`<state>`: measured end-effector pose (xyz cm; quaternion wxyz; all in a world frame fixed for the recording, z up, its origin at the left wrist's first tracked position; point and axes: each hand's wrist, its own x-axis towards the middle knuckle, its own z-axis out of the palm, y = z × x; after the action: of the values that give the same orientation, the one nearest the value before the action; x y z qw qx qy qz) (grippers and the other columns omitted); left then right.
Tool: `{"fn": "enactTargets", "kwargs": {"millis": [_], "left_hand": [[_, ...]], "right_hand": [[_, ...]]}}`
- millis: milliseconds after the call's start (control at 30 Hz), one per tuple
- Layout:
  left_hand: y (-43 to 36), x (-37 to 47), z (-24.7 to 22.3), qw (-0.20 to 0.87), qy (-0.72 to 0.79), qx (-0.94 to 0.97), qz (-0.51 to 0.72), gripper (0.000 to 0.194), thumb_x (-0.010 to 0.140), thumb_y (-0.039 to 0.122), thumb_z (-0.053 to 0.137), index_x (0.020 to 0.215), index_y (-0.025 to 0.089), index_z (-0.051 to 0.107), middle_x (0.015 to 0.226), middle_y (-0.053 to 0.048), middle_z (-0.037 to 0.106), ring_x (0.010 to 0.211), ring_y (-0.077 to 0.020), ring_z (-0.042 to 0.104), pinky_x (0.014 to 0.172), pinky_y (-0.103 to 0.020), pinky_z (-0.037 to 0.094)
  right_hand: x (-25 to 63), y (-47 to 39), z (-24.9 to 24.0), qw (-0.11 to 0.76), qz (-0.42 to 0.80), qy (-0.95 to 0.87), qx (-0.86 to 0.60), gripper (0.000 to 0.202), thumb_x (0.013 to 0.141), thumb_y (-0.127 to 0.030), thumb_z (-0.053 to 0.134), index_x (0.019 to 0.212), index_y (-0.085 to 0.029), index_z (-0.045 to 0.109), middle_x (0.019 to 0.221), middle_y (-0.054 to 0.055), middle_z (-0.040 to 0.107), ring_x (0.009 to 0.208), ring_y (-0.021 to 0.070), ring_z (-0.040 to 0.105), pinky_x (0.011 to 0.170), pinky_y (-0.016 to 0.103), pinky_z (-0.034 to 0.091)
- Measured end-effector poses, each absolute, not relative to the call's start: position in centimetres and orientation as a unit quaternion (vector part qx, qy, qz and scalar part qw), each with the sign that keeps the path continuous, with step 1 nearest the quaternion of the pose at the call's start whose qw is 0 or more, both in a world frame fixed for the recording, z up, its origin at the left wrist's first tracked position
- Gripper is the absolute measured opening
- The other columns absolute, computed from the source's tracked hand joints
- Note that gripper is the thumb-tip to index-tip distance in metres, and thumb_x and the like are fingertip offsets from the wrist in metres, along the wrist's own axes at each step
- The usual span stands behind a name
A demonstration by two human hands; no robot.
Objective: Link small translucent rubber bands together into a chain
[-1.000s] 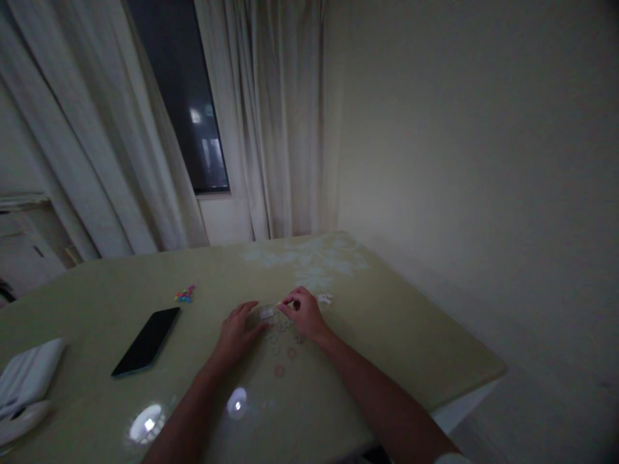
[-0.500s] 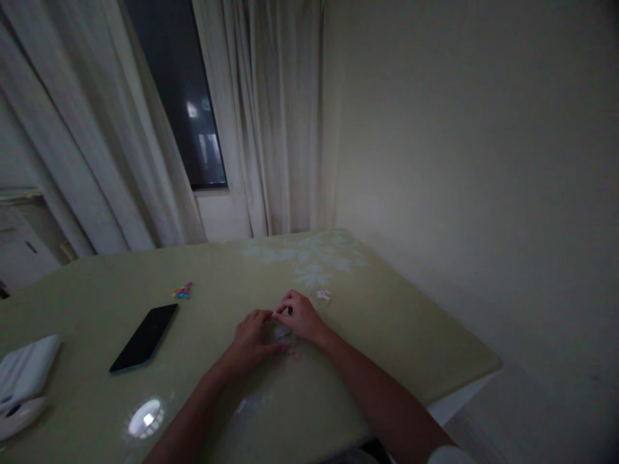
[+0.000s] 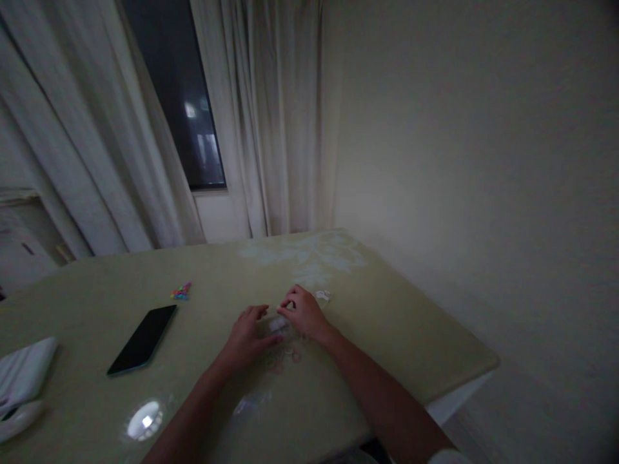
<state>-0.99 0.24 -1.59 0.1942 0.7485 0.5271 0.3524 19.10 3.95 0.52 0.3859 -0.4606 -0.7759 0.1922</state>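
My left hand [image 3: 247, 336] rests low over the table with its thumb and fingers apart, holding nothing that I can see. Opposite it, my right hand [image 3: 305, 314] pinches thumb against fingers; whatever is between the tips is too small to make out. Between the two hands lies a small whitish piece [image 3: 278, 323], its kind unclear. Several thin, pale pinkish rings [image 3: 290, 353] are scattered just below it, partly beside the left thumb. A little cluster of white pieces [image 3: 323, 295] sits just beyond the right hand.
Small multicoloured pieces [image 3: 182, 292] lie in a pile behind a dark phone [image 3: 142, 340] on the left. A white object [image 3: 26, 374] stands at the left edge. A shiny round spot [image 3: 144, 420] and a clear, glinting patch [image 3: 251, 403] show near the left forearm. The table [image 3: 401, 335] meets a wall at right.
My hands have drawn apart: the left fingers have come away from the right fingertips and spread. The right hand has shifted slightly up and right. More of the pale rings shows.
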Motion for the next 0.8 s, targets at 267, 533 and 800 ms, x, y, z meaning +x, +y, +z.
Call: {"fn": "enactTargets", "kwargs": {"millis": [267,533,800], "left_hand": [[0.9,-1.4,-2.6,0.196,0.533,0.741,0.357,0.06,0.07,0.039,0.081,0.123,0.014,0.067,0.123,-0.019,0.07,0.108,-0.035,0.07,0.096,-0.049,0.055],[1.0,-1.3,-2.6,0.203,0.517,0.727,0.405,0.065,0.07,0.033,0.08,0.131,0.019,0.061,0.129,-0.014,0.065,0.104,-0.0304,0.069,0.092,-0.048,0.057],[1.1,-1.2,-1.8,0.164,0.498,0.733,0.432,0.064,0.07,0.022,0.08,0.13,0.027,0.058,0.127,-0.008,0.062,0.11,-0.0289,0.064,0.098,-0.049,0.054]], "right_hand": [[18.1,3.2,-0.4,0.34,0.193,-0.828,-0.401,0.008,0.08,-0.019,0.087,0.082,-0.02,0.079,0.093,0.002,0.065,0.087,0.0154,0.062,0.08,0.027,0.046],[18.7,3.4,0.4,0.405,0.138,-0.779,-0.458,0.004,0.087,-0.017,0.08,0.087,-0.018,0.076,0.096,0.004,0.063,0.091,0.0173,0.062,0.085,0.03,0.048],[18.7,3.4,0.4,0.422,0.092,-0.784,-0.447,0.004,0.089,-0.017,0.078,0.09,-0.019,0.075,0.099,0.004,0.063,0.095,0.0189,0.061,0.087,0.031,0.047]]}}
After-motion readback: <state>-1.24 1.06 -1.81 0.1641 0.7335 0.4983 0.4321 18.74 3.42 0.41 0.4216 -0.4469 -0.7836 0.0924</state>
